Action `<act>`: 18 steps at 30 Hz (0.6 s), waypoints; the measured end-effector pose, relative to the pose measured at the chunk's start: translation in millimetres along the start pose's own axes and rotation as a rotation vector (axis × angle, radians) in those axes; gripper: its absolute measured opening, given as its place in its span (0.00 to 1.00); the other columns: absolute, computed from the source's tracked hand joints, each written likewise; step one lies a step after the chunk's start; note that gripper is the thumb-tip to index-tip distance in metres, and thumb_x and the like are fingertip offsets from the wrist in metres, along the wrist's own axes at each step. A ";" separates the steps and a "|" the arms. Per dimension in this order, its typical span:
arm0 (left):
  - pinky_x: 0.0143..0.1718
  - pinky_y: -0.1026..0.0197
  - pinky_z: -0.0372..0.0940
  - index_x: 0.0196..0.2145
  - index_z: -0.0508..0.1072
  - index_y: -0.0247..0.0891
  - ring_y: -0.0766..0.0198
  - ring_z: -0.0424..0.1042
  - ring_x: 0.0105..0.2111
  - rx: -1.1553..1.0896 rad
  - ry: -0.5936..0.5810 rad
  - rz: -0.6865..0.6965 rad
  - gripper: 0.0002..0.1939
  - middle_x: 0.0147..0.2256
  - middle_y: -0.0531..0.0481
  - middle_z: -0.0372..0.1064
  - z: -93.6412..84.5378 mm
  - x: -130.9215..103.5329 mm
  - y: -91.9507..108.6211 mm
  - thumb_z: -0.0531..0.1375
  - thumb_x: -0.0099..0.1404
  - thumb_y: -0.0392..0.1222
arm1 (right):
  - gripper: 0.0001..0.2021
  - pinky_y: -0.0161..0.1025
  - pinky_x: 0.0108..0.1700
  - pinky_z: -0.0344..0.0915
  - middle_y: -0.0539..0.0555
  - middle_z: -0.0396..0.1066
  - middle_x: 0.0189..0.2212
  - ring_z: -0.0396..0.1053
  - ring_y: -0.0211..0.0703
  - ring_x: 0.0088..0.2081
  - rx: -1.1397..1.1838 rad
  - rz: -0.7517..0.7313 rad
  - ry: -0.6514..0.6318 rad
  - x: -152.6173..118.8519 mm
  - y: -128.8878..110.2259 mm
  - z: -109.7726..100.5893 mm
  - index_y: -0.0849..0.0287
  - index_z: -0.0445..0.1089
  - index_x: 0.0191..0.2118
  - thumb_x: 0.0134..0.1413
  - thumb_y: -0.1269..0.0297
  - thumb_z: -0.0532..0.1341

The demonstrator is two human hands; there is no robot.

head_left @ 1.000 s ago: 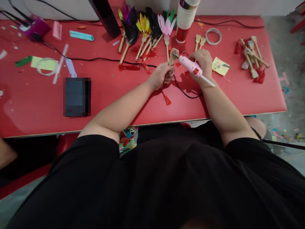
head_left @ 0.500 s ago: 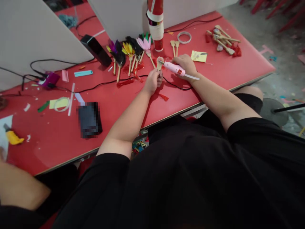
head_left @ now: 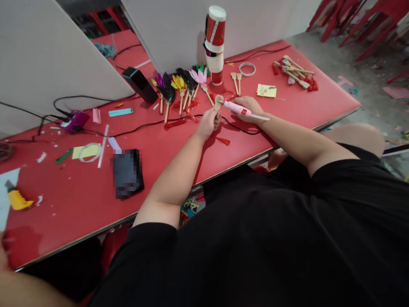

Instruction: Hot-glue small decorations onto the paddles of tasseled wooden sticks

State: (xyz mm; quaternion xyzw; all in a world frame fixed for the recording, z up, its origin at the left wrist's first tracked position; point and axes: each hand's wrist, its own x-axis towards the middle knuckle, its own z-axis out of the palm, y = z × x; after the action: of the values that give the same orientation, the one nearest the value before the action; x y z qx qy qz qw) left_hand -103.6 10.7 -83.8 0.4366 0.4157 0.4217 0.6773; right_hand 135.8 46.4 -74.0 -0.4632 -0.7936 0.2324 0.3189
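Note:
My left hand (head_left: pixel 209 122) is closed round a small wooden stick (head_left: pixel 217 103) whose wide head points up. In my right hand (head_left: pixel 248 106) is a pink glue gun (head_left: pixel 235 108), a white glue stick poking out of its back. The gun's metal tip touches or nearly touches the wooden head. Just behind lie sticks with feather petals: a pink one (head_left: pixel 200 77), a yellow one (head_left: pixel 180 84) and a purple and black one (head_left: pixel 164 85). Two bare wooden sticks (head_left: pixel 236 81) rest beyond my right hand.
Stacked cups (head_left: pixel 215 38) stand at the back of the red table (head_left: pixel 172 149). A stick pile (head_left: pixel 295 71), a tape roll (head_left: pixel 247 69) and yellow paper (head_left: pixel 266 91) lie right. Leftward are a black box (head_left: pixel 139 84), a pixelated dark object (head_left: pixel 128 172) and a yellow glue gun (head_left: pixel 19 199). Another person's arm (head_left: pixel 28 290) shows lower left.
The view has shifted, so the table sits lower in the picture. Both hands keep their holds, the gun's tip still at the wooden head. The other person's arm has moved down and left.

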 end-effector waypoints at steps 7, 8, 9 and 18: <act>0.22 0.68 0.47 0.29 0.60 0.45 0.72 0.47 0.20 0.100 -0.020 -0.004 0.31 0.22 0.61 0.51 0.0 -5.9 2.2 0.72 0.73 0.65 | 0.15 0.45 0.44 0.75 0.58 0.88 0.43 0.83 0.53 0.40 0.115 -0.095 0.005 -1.9 14.4 -1.9 0.55 0.82 0.48 0.64 0.51 0.70; 0.21 0.68 0.48 0.29 0.60 0.45 0.71 0.47 0.19 0.107 -0.010 0.002 0.31 0.22 0.61 0.51 1.1 -5.6 3.5 0.71 0.72 0.66 | 0.14 0.46 0.45 0.77 0.59 0.88 0.44 0.84 0.54 0.41 0.127 -0.120 0.000 2.0 16.3 -2.6 0.54 0.82 0.48 0.65 0.51 0.69; 0.21 0.68 0.49 0.29 0.60 0.45 0.71 0.49 0.19 0.112 -0.003 0.001 0.32 0.22 0.60 0.52 2.3 -5.2 4.8 0.71 0.72 0.67 | 0.13 0.48 0.48 0.78 0.59 0.88 0.45 0.84 0.56 0.44 0.134 -0.146 -0.001 6.6 17.8 -3.7 0.53 0.81 0.48 0.65 0.52 0.69; 0.19 0.70 0.51 0.28 0.63 0.43 0.69 0.52 0.17 -0.032 0.201 -0.070 0.21 0.20 0.57 0.55 4.7 -3.5 7.7 0.65 0.77 0.49 | 0.10 0.53 0.61 0.79 0.57 0.79 0.43 0.77 0.56 0.51 0.138 -0.206 -0.200 33.9 26.4 -6.7 0.50 0.72 0.38 0.72 0.57 0.70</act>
State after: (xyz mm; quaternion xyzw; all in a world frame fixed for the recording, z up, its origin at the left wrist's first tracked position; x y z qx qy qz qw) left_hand -101.9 8.4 -74.6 0.3666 0.4898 0.4459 0.6534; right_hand 143.6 89.1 -77.1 -0.3308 -0.8468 0.2974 0.2917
